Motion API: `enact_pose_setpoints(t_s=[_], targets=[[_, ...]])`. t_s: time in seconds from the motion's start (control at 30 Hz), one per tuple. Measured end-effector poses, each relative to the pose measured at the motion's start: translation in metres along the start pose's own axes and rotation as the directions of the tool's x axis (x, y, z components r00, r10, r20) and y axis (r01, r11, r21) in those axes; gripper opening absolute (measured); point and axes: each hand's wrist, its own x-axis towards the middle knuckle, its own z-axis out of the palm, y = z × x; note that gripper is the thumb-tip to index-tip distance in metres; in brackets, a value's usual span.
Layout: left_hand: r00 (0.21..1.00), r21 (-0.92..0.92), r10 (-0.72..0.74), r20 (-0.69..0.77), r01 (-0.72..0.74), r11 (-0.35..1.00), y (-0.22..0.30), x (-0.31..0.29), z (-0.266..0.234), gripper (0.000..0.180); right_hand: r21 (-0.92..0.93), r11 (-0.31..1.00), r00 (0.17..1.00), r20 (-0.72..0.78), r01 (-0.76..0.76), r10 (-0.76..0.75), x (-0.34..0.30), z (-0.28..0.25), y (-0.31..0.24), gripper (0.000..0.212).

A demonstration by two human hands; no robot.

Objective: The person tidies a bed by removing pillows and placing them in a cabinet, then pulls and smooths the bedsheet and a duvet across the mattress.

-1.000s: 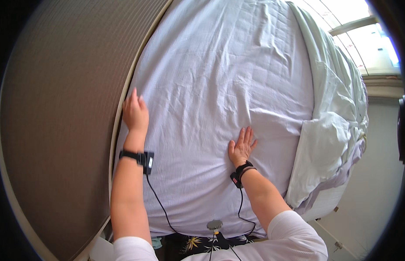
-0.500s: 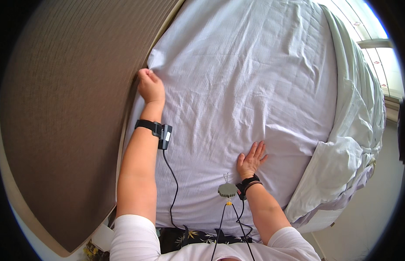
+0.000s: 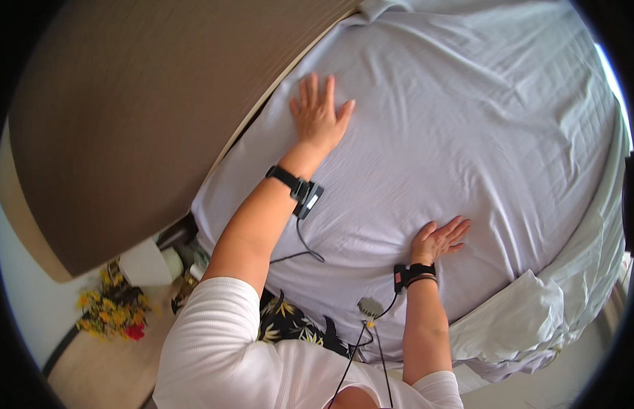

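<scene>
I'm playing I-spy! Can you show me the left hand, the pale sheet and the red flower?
Left hand (image 3: 318, 123): head view, back of hand.
Pale sheet (image 3: 405, 157): head view, bare middle.
Red flower (image 3: 134, 332): head view, the bloom.

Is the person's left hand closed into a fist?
No, the left hand lies open, its fingers spread on the pale lavender fabric sheet.

Lilac sheet (image 3: 412, 150) covers the bed (image 3: 209, 213); perhaps a pale cover (image 3: 535, 317) bunched.

white label (image 3: 312, 202) on black left-wrist device (image 3: 308, 198), reddish label (image 3: 399, 278) on black right-wrist device (image 3: 401, 278), no readable text
</scene>
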Motion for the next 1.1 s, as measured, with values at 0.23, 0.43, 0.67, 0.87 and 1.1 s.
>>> enact_pose_setpoints(t_s=[0.23, 0.43, 0.67, 0.87, 1.1], targets=[[0.954, 0.036, -0.299, -0.016, 0.299, 0.953, -0.119, -0.099, -0.020, 0.058, -0.071, 0.997, 0.999, -0.035, 0.020, -0.023, -0.004, 0.001, -0.003, 0.061], [0.985, 0.007, -0.175, -0.001, 0.175, 0.985, -0.159, -0.157, -0.036, 0.056, -0.091, 0.994, 0.992, -0.106, 0.056, -0.065, -0.009, 0.001, -0.003, 0.062], [0.844, -0.136, -0.528, -0.094, 0.514, 0.847, -0.238, -0.282, -0.037, 0.053, -0.137, 0.989, 0.995, -0.081, 0.047, -0.058, 0.000, 0.001, 0.010, 0.066], [0.740, -0.701, -0.672, 0.033, 0.496, 0.512, -0.290, -0.283, -0.043, 0.042, -0.131, 0.988, 0.976, 0.212, 0.083, -0.054, -0.014, -0.006, 0.032, 0.067], [0.439, -0.711, -0.799, 0.411, 0.703, 0.020, -0.287, -0.366, -0.052, 0.048, -0.044, 0.984, 0.920, 0.364, 0.172, -0.144, -0.154, -0.014, 0.020, 0.063]])
